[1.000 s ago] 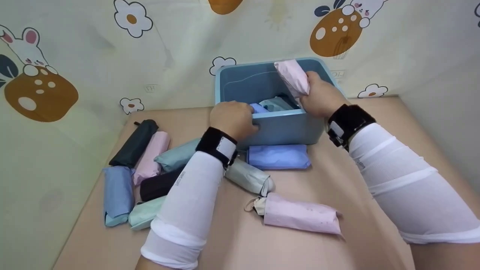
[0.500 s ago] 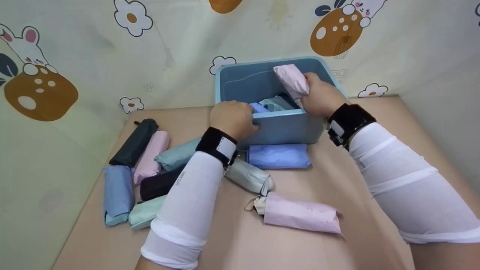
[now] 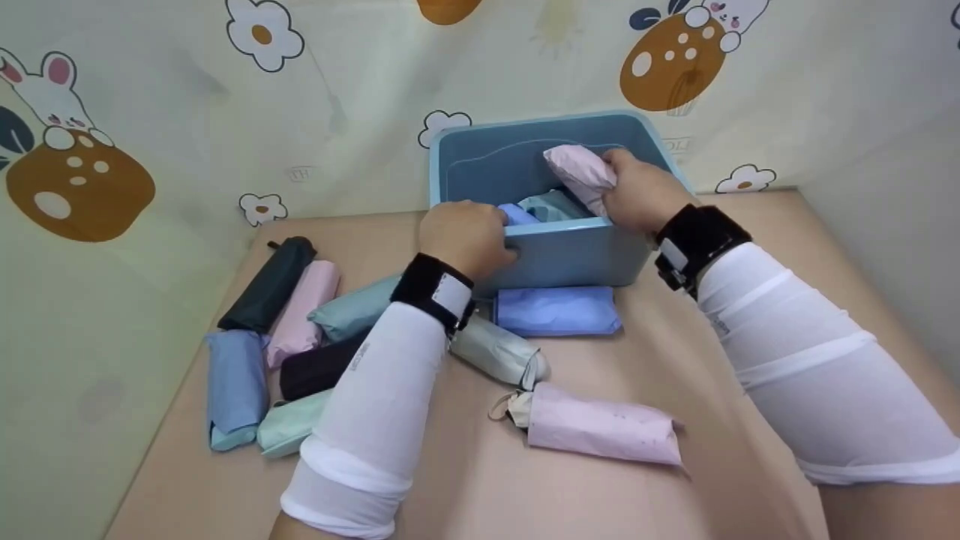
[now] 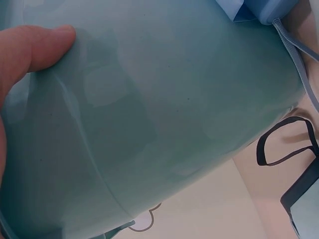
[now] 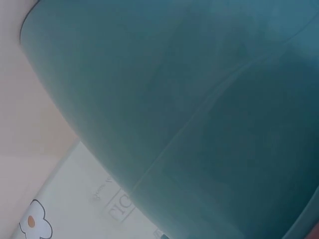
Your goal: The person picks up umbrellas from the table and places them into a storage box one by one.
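A blue plastic bin [image 3: 577,255] stands at the back of the table. My left hand [image 3: 465,238] grips its front rim, and in the left wrist view the thumb [image 4: 47,47] lies against the outer wall. Over the bin's right side, my right hand [image 3: 646,193] holds one end of a pink folded umbrella [image 3: 579,169], which slants inside the opening. Below it in the bin lie a grey-green folded umbrella [image 3: 553,205] and a blue one [image 3: 517,214], both partly hidden. The right wrist view shows mostly bin wall [image 5: 174,109]; the held umbrella is out of it.
More folded umbrellas lie on the table: a blue one [image 3: 556,311] before the bin, a grey one [image 3: 499,351], a pink one [image 3: 600,426] nearer the front. Several others, among them a dark green one [image 3: 270,285], cluster at left, partly behind my left forearm. A patterned curtain [image 3: 360,97] hangs behind.
The far end of the pink umbrella in my right hand has tipped down, lower into the bin. My left hand keeps its place on the rim.
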Demonstrator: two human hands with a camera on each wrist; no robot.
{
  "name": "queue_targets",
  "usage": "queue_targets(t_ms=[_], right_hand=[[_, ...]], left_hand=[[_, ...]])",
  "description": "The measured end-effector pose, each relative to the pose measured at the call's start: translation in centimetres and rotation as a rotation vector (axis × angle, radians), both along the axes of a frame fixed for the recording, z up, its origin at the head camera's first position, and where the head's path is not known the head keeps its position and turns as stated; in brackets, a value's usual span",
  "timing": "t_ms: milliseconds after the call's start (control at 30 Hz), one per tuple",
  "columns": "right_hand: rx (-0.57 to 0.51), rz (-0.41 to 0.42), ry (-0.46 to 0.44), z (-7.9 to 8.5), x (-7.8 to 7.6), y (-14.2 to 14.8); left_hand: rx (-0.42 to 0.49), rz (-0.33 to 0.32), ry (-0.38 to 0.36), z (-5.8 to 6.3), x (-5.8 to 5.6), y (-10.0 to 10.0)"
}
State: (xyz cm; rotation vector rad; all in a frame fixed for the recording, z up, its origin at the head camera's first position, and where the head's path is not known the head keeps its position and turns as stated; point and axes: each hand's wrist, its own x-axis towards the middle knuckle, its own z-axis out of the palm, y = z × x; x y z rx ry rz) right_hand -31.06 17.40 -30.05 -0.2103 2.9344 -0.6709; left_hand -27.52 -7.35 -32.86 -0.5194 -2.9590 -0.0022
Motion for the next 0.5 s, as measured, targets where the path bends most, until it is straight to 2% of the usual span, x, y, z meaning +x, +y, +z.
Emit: queue_targets(t_ms=[267,500], right_hand=[[0.01,-0.007,-0.012,0.11,0.07,-0.07],[0.025,0.011,-0.083,0.33,0.01,-0.15]], left_hand=[[-0.007,0.0,-0.005,0.07,0.07,0.03],[-0.008,-0.002,0.004,0.03,0.12,0.04]])
